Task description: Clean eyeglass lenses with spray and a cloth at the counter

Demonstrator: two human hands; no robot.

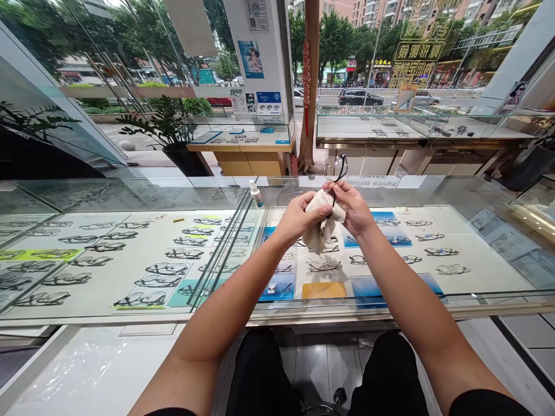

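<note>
Crumpled cream cloth is hiding part of those clear-lensed black glasses, the white plastic bottle is showing unreadably tiny print, bottom edge's cropping both black sleeves.

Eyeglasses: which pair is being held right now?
The dark-templed pair, held up with the beige cloth between the left hand and right hand; the other pairs lie on display, in neither hand.

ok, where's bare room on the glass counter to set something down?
Glass counter looks bare left of the white bottle, above the displayed frames, and right of the right hand, short of the papers showing far right. Crowded mid-counter: bottle, left hand with cloth, right hand with eyeglasses.
</note>
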